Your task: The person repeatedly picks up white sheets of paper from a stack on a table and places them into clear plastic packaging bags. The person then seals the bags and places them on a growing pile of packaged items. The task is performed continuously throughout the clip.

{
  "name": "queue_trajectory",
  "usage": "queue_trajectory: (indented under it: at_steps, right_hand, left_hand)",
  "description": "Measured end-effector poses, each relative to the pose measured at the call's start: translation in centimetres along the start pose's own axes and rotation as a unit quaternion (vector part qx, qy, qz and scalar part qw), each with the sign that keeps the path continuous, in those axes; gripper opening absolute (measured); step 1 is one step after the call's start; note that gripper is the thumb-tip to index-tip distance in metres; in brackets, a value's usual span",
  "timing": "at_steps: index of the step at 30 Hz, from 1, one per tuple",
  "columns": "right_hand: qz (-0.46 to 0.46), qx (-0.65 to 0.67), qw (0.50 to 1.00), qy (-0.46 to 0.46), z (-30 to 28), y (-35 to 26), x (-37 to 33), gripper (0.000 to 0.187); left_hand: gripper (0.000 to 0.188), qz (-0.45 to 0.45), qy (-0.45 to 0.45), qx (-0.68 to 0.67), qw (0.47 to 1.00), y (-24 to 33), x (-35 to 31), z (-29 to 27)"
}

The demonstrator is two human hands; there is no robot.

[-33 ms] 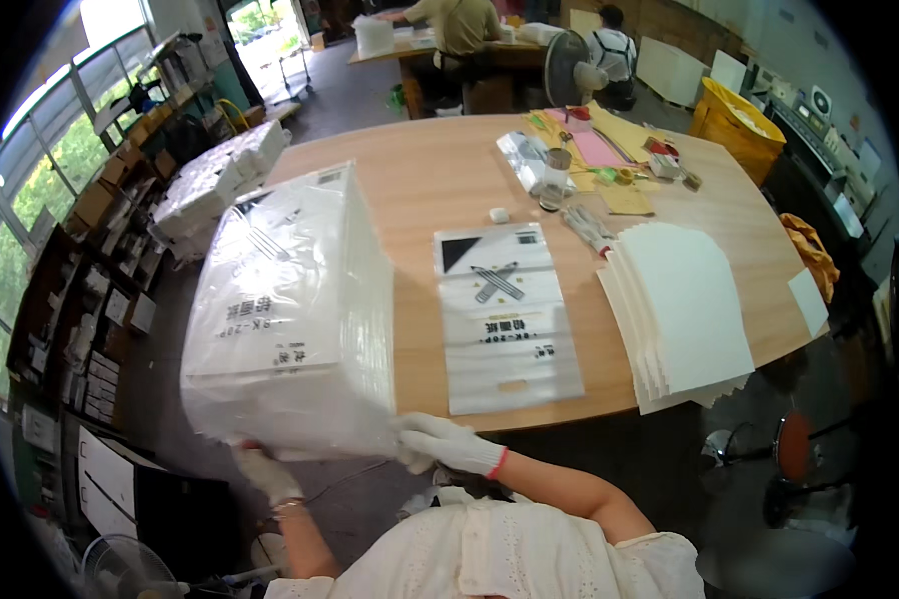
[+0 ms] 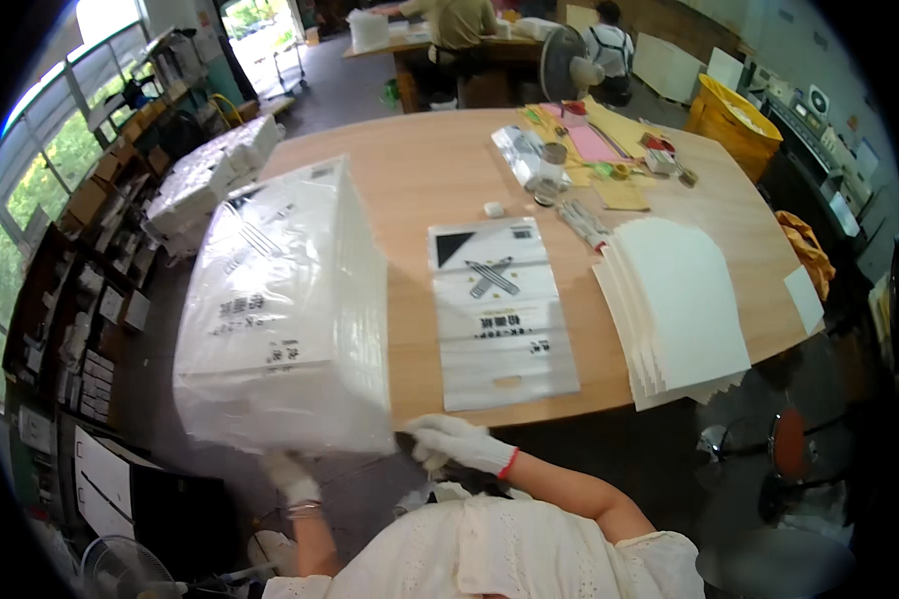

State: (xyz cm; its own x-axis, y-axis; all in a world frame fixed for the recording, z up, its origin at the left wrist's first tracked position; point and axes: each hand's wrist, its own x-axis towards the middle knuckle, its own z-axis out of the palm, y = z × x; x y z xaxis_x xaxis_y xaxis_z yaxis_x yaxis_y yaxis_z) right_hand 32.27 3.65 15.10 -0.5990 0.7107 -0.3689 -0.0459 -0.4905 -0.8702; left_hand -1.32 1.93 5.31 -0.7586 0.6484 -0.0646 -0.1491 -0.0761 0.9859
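A tall stack of clear plastic bags (image 2: 260, 329) with printed crossed pencils stands at the table's left, its near ends hanging over the front edge. Just under that overhang is my left hand (image 2: 292, 477), in a white knitted glove. It is blurred, and its fingertips are hidden by the plastic. My right hand (image 2: 457, 444), gloved in white with a red cuff, is at the front edge beside the stack's near right corner. Its fingers reach left, slightly bent and apart, with nothing visible in them. A single printed bag (image 2: 506, 319) with a handle hole lies flat in the middle.
Fanned white paper sheets (image 2: 679, 309) lie on the table (image 2: 410, 165) at right. Behind them are a pair of gloves (image 2: 581, 222), a glass jar (image 2: 549, 175) and coloured papers (image 2: 594, 145). A stool (image 2: 789, 442) stands at right. Two people work at the back near a fan (image 2: 566, 65).
My right hand has come off the stack's corner, slightly to the right. My left hand has shifted right and a little down. The hanging bag ends have swung slightly.
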Motion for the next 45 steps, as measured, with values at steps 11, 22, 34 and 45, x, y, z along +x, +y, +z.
queue_trajectory:
  at_steps: [11, 22, 34, 45]
  right_hand:
    - [0.057, 0.140, 0.922, 0.355, -9.2, 10.7, -11.9, 0.033]
    - [-0.128, 0.121, 0.925, 0.337, -17.2, 7.1, 2.6, 0.038]
    - [-0.340, -0.548, 0.675, 0.358, -17.3, 2.2, 1.9, 0.040]
    - [-0.132, -0.703, 0.502, 0.486, -17.0, -1.1, -19.7, 0.038]
  left_hand:
    - [0.027, 0.340, -0.511, 0.433, 0.660, -9.4, -18.2, 27.4]
    - [0.023, 0.310, -0.593, 0.405, 0.623, -8.9, -12.6, 31.3]
    - [0.022, -0.048, -0.583, 0.137, 0.799, -3.8, -12.6, 36.9]
    - [0.040, 0.359, -0.519, 0.248, 0.735, 5.8, -16.5, 32.0]
